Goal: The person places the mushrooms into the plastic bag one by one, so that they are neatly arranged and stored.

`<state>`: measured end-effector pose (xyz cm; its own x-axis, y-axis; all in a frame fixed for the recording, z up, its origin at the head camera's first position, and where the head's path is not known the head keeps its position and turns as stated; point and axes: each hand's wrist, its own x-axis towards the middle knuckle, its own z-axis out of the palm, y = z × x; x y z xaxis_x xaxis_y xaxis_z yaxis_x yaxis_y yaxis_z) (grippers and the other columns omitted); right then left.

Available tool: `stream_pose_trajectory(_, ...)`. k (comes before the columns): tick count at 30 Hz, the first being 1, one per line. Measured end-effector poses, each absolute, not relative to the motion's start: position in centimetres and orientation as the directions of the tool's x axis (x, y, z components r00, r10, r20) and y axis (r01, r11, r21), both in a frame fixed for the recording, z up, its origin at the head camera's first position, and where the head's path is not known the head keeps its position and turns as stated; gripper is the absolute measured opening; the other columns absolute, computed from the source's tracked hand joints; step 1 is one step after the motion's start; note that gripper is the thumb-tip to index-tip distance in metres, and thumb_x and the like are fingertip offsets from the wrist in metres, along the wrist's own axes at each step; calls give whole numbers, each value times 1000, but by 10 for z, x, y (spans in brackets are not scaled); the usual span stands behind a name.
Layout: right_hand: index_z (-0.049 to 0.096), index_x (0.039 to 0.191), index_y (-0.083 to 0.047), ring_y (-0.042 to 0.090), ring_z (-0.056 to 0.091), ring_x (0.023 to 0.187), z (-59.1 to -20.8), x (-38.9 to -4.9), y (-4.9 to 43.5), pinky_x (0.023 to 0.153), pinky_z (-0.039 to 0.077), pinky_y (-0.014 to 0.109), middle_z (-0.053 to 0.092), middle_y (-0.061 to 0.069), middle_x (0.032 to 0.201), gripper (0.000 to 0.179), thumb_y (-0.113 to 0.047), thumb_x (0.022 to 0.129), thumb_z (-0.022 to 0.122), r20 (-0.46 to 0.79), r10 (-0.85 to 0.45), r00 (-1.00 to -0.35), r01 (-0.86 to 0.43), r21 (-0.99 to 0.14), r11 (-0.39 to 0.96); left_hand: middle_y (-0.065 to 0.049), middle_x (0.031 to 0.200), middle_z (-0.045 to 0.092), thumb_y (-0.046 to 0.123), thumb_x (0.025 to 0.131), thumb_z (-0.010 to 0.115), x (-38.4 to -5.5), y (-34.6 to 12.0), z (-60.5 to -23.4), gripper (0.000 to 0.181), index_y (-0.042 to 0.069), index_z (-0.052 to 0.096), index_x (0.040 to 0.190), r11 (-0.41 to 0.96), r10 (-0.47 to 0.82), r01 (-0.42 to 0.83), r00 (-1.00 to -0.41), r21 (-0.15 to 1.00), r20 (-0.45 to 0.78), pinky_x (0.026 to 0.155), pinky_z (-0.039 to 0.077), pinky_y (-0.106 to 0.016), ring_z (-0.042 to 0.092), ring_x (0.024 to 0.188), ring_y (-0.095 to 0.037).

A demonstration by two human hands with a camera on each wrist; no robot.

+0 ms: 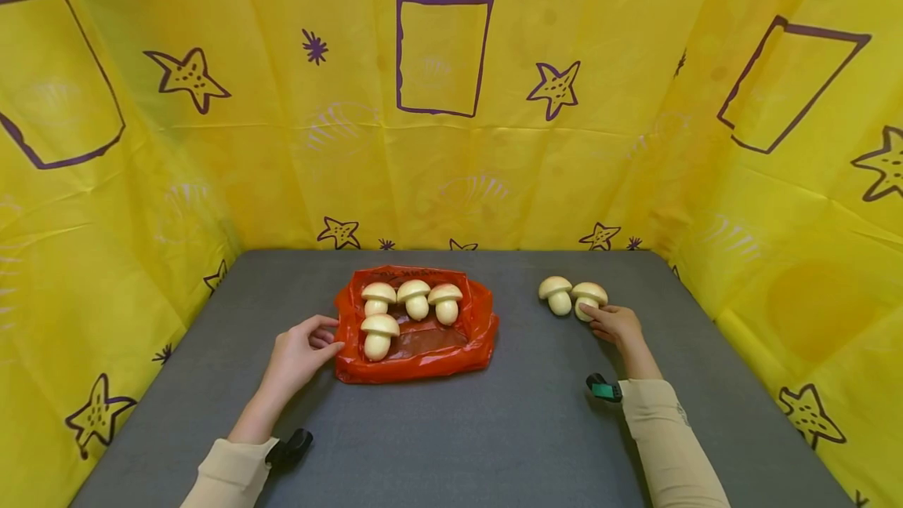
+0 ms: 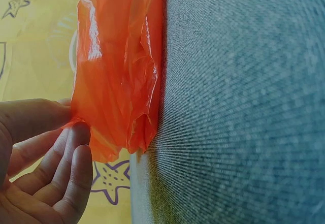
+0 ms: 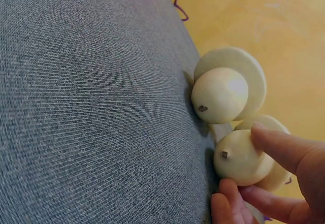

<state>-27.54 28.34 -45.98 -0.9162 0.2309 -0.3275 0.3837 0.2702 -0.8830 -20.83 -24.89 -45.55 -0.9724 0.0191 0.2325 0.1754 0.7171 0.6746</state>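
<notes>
A red plastic bag (image 1: 416, 369) lies on the grey table with its mouth facing up. Inside it are several toy-like mushrooms (image 1: 413, 294), three in a back row and one at the front left. My left hand (image 1: 296, 355) pinches the bag's left edge between thumb and fingers; the left wrist view shows the thin red film (image 2: 114, 76) there. To the right, my right hand (image 1: 621, 328) has its thumb and fingers around the stem of a pale mushroom (image 3: 241, 158), which is still by the tabletop. Right beside that one lies a second mushroom (image 3: 218, 97).
The grey table (image 1: 451, 445) reaches back to a yellow cloth wall (image 1: 451, 179) with purple starfish drawings. Similar cloth hangs at both sides. A dark band with a small device (image 1: 289, 449) is on the left wrist, another device (image 1: 603, 388) on the right.
</notes>
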Motion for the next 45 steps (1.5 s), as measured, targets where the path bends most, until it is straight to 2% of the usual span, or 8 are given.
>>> stream_pose_trajectory(11,34,137,17,23,63,100,-458,-271,286,83,54,31,48,34,131,75,-33,89,64,-319,214,-923,369,-891,263,-4,86,67,20,80,76,-210,-248,-455,33,8,66,109,724,22,172,-974,668,228,66,51,-21,63,74,-13)
stream_pose_trajectory(15,35,134,20,10,65,82,-455,-268,288,78,55,29,65,22,101,73,-28,89,66,-315,207,-926,361,-899,247,-4,86,68,19,80,76,-210,-248,-455,33,8,66,109,724,23,170,-974,669,224,66,51,-21,63,74,-13)
stream_pose_trajectory(18,37,133,21,5,64,71,-453,-266,289,73,55,26,65,3,79,71,-25,88,67,-312,208,-927,357,-905,231,-4,86,68,19,80,76,-210,-248,-455,33,8,66,109,722,22,171,-974,671,224,66,51,-21,63,74,-13)
stream_pose_trajectory(20,36,133,21,4,64,68,-451,-264,289,71,55,25,63,-2,73,72,-25,88,67,-312,206,-927,356,-906,229,-4,86,68,19,80,76,-209,-248,-455,33,8,66,109,721,22,171,-974,671,225,66,51,-21,63,74,-13)
stream_pose_trajectory(27,41,130,19,4,65,70,-445,-258,289,72,56,26,65,-2,75,74,-31,85,70,-305,209,-929,355,-893,276,-4,86,68,19,80,76,-209,-247,-455,33,8,66,109,724,24,175,-973,667,230,65,51,-21,63,74,-13)
stream_pose_trajectory(31,51,121,16,6,66,69,-443,-254,288,70,56,26,67,-1,73,65,-34,84,71,-278,215,-936,337,-883,325,-4,86,68,19,80,76,-209,-247,-454,33,8,66,109,726,25,178,-972,664,233,65,51,-21,63,74,-13)
stream_pose_trajectory(36,55,115,15,8,66,71,-437,-250,287,70,56,26,68,0,73,59,-33,84,71,-243,209,-947,306,-880,364,-5,86,68,19,80,76,-208,-247,-453,33,7,66,109,724,22,177,-972,667,234,65,51,-21,64,73,-14)
stream_pose_trajectory(45,54,121,14,16,70,81,-426,-242,284,76,56,31,72,15,91,66,-38,84,70,-216,196,-957,282,-857,432,-4,86,68,19,80,76,-208,-247,-453,32,8,66,109,725,23,179,-971,665,236,66,51,-21,63,73,-13)
